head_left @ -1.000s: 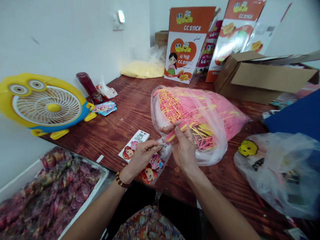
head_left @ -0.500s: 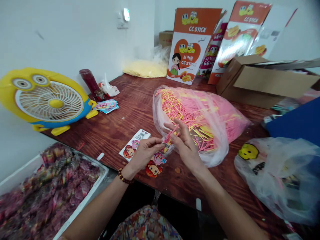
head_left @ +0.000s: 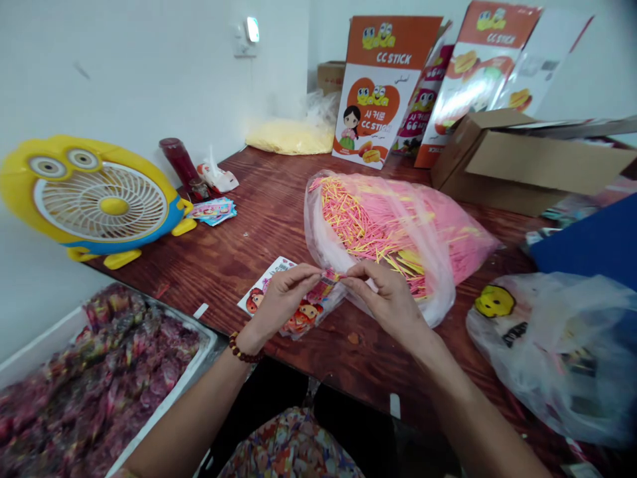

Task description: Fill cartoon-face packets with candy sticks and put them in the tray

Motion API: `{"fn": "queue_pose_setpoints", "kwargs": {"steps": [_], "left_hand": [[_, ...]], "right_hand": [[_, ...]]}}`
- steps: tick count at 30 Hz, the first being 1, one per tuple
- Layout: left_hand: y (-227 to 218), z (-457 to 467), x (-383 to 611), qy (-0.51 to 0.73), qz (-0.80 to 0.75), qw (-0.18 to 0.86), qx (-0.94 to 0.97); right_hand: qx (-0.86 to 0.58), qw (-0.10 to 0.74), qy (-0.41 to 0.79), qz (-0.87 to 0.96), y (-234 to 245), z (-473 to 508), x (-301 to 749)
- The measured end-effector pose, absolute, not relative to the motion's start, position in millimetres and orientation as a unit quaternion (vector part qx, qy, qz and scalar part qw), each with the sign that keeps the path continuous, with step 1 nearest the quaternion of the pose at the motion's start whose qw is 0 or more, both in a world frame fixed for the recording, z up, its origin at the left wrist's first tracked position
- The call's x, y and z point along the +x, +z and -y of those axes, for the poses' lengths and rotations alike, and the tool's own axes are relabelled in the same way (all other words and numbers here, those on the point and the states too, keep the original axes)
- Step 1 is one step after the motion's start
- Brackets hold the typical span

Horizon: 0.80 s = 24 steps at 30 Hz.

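Observation:
Between my two hands is a small clear plastic bag (head_left: 324,289) with short pink and yellow sticks inside, held above the table. My left hand (head_left: 283,296) pinches its left upper edge, and my right hand (head_left: 387,300) pinches the right upper edge. A printed card with a red-haired cartoon figure (head_left: 303,318) shows at the bag's lower part; whether it is inside or behind the plastic I cannot tell. Beside my left hand lies a stack of similar white cards (head_left: 253,300), partly covered. Just beyond my right hand rests a large open bag of pink and yellow sticks (head_left: 343,216).
A yellow cartoon fan (head_left: 113,207) stands at the table's left edge, above a white tub (head_left: 206,345) of filled small bags. Printed cartons (head_left: 368,113) and an open cardboard box (head_left: 542,162) stand at the back. A white plastic bag (head_left: 547,352) lies at the right.
My right hand has moved from pressing sticks at the small bag's mouth to pinching its upper edge. The sticks now sit lower, and the bag is stretched between both hands.

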<state>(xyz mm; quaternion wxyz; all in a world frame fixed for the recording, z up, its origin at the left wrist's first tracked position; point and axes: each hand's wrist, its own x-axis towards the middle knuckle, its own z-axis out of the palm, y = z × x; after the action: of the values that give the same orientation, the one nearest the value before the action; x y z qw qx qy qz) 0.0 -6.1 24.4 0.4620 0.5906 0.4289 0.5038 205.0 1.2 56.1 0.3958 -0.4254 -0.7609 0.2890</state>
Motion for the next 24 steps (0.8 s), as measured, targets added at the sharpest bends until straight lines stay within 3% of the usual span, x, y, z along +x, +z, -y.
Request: {"fn": "queue_pose_setpoints", "kwargs": {"steps": [8, 13, 20, 24], "left_hand": [[44, 2, -10, 0.55, -0.427, 0.34, 0.633], [28, -13, -21, 0.447, -0.479, 0.316, 0.686], [-39, -16, -16, 0.297, -0.526, 0.29, 0.742], [-54, -8, -15, 0.26, -0.515, 0.257, 0.775]], "right_hand": [[-0.397, 0.392, 0.336, 0.759, 81, -14, 186], [-0.485, 0.326, 0.388, 0.713, 46, -30, 181], [-0.649, 0.065, 0.141, 0.744, 5, -29, 189], [-0.658, 0.08, 0.128, 0.738, 7, -37, 210]]}}
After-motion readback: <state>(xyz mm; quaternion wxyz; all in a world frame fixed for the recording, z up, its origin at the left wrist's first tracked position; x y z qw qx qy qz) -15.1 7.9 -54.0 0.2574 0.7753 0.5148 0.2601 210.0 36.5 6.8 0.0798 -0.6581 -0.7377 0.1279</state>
